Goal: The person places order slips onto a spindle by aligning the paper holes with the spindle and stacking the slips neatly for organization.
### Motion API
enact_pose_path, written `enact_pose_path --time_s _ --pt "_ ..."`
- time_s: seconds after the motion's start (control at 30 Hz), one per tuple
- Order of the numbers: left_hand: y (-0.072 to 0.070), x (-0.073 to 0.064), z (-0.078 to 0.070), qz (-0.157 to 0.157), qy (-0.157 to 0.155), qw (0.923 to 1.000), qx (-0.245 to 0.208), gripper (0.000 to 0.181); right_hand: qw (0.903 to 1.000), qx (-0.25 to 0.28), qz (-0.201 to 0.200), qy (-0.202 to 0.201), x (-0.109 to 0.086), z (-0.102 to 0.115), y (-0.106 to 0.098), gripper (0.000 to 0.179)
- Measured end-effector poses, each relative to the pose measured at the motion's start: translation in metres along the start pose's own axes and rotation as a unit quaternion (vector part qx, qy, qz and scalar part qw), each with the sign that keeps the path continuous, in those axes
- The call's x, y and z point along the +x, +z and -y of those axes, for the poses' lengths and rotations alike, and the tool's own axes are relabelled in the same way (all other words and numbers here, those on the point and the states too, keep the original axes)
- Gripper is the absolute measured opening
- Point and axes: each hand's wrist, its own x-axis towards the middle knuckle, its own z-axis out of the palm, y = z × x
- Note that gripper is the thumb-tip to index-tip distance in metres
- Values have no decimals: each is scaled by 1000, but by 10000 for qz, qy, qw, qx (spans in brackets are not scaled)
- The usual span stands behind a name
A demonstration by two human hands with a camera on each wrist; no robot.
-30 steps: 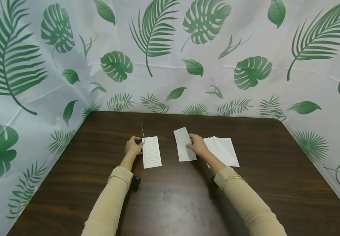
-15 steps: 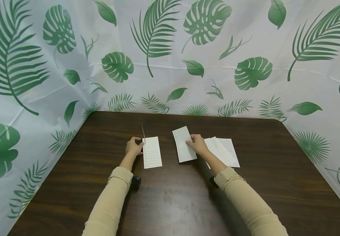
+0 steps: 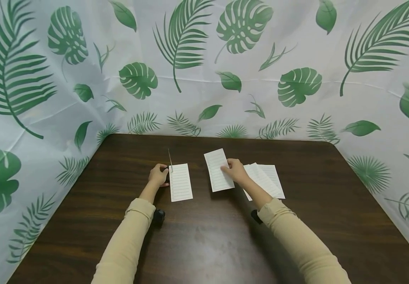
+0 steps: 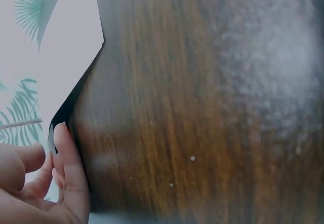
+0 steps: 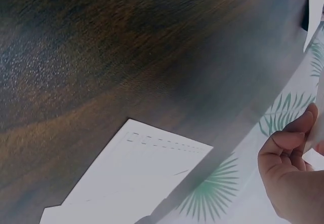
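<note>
In the head view my left hand [image 3: 159, 175] curls its fingers round the dark base of a paper spike [image 3: 170, 158], whose thin rod points up. A lined white sheet [image 3: 181, 183] has its upper left corner at the rod; in the left wrist view this sheet [image 4: 73, 36] stands off the tabletop. My right hand [image 3: 236, 172] pinches another lined sheet [image 3: 219, 173] by its right edge, thumb on top, and holds it above the table. Behind that wrist, several overlapping sheets [image 3: 269, 177] lie on the table. Most of the spike's base is hidden by my left fingers.
A dark wood table [image 3: 197, 244] lies under everything, with glare near its front. A white cloth with green leaves [image 3: 190, 94] hangs round the back and sides. Dark devices sit under both wrists, the left one [image 3: 159, 217] plainer to see.
The sheet in my right hand has risen slightly and shifted a little left, its face turning more toward the head view. My left hand and the spike stay put; the head view drifts slightly.
</note>
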Motion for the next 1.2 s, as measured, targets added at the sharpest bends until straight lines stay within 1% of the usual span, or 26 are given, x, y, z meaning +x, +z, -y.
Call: enact_pose_path --time_s 0.03,0.07,0.1,0.13,0.17,0.2,0.23,0.3,0.33,0.4,0.43,0.57,0.67,0.8,0.9,1.0,1.1,1.2 --pt "4 15 13 -74 8 9999 -113 32 10000 -6 9 31 1 1 0 31" --pt "3 15 13 -71 -47 9998 -164 31 10000 -35 20 80 1 3 1 32" --pt "2 12 9 -121 -70 9997 -223 30 10000 13 -66 -60 0 4 1 33" --pt "-2 4 1 -85 -199 9994 -278 30 10000 56 28 52 -4 17 -3 33" --pt "-4 -4 -7 -159 -247 9990 -338 27 9998 65 112 167 -9 32 -7 33" --pt "-7 -14 -17 -230 -312 9986 -361 25 9996 85 114 233 -7 39 -7 34" --pt "-11 -25 -28 -303 -385 9980 -404 24 9991 42 148 395 -15 62 -11 32" --pt "-21 -53 -55 -250 -719 9963 -404 26 9966 6 300 768 -28 104 -20 30" --pt "-27 -65 -66 -199 -827 9954 -439 27 9948 -7 398 942 -33 119 -23 31" --pt "-35 -81 -77 -239 -809 9954 -460 26 9938 -11 437 1018 -39 138 -24 31" --pt "-39 -86 -81 -232 -795 9956 -448 26 9930 15 485 1078 -41 144 -24 31" --pt "-48 -99 -86 -232 -446 9986 -153 25 9922 167 580 1094 -45 154 -23 31" --pt "-49 -105 -88 -197 -195 9996 97 25 9914 318 568 1134 -47 157 -22 31" --pt "-49 -111 -89 -15 56 9998 191 27 9899 527 572 1182 -45 164 -19 30" --pt "-48 -117 -92 105 242 9995 198 28 9877 706 624 1251 -44 170 -17 29" --pt "-48 -124 -99 266 453 9985 172 27 9847 855 679 1355 -44 175 -14 30" --pt "-45 -130 -107 484 649 9967 -50 27 9827 915 680 1461 -46 178 -13 32" --pt "-41 -137 -118 758 848 9929 -350 30 9801 1040 634 1568 -50 180 -13 32"
